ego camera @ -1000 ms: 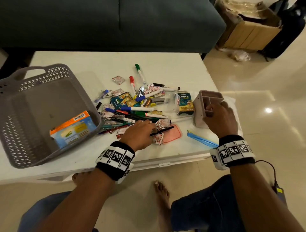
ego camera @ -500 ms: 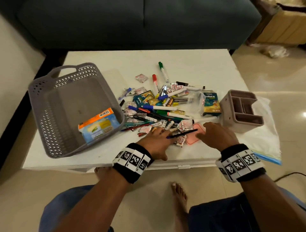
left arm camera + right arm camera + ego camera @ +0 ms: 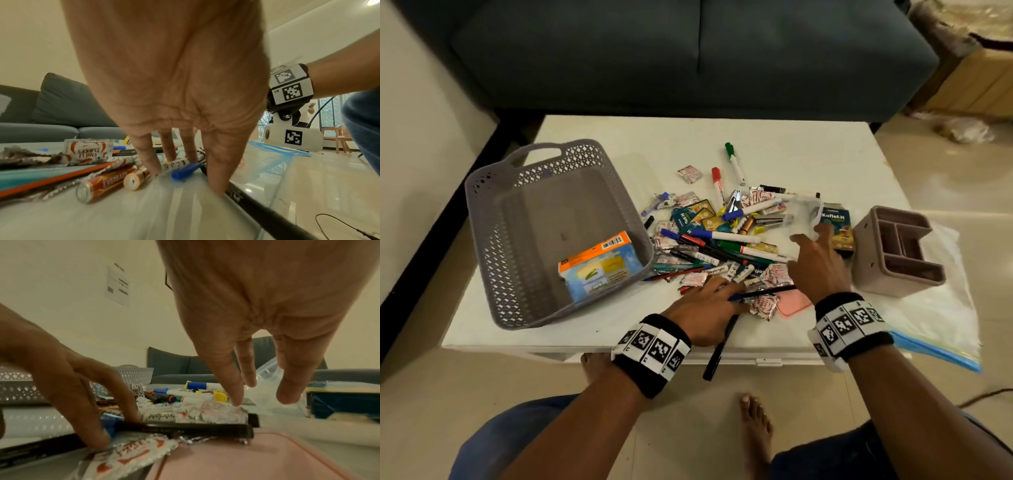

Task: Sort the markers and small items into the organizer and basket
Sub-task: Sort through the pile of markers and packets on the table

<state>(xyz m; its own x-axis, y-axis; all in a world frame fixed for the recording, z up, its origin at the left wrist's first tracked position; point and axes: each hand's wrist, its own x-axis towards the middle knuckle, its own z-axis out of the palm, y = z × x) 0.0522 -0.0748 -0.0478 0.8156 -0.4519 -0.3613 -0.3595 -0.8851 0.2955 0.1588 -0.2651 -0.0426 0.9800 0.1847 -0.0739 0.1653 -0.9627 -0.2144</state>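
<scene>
Markers, pens and sachets lie in a heap (image 3: 722,236) in the middle of the white table (image 3: 791,150). My left hand (image 3: 722,291) rests on its near edge with straight fingers. They press a blue-capped black pen (image 3: 760,294), and the thumb lies on a second black pen (image 3: 719,349) that pokes over the table's front edge. In the left wrist view my left hand (image 3: 185,175) touches the blue cap (image 3: 185,170). My right hand (image 3: 811,240) hovers with spread fingers above the sachets, holding nothing. The grey basket (image 3: 493,205) is on the left, the pink organizer (image 3: 893,274) on the right.
An orange and blue box (image 3: 599,263) lies in the basket. A Koflet-H box (image 3: 839,226) and a clear pouch (image 3: 804,212) sit just beyond my right fingers. A pink flat item (image 3: 794,305) and a zip bag (image 3: 935,325) lie at the front right. A sofa (image 3: 688,51) stands behind.
My right hand left the organizer, dropped to the table's front, and now reaches forward over the heap. My left hand stayed on the pens; a black pen now juts over the edge.
</scene>
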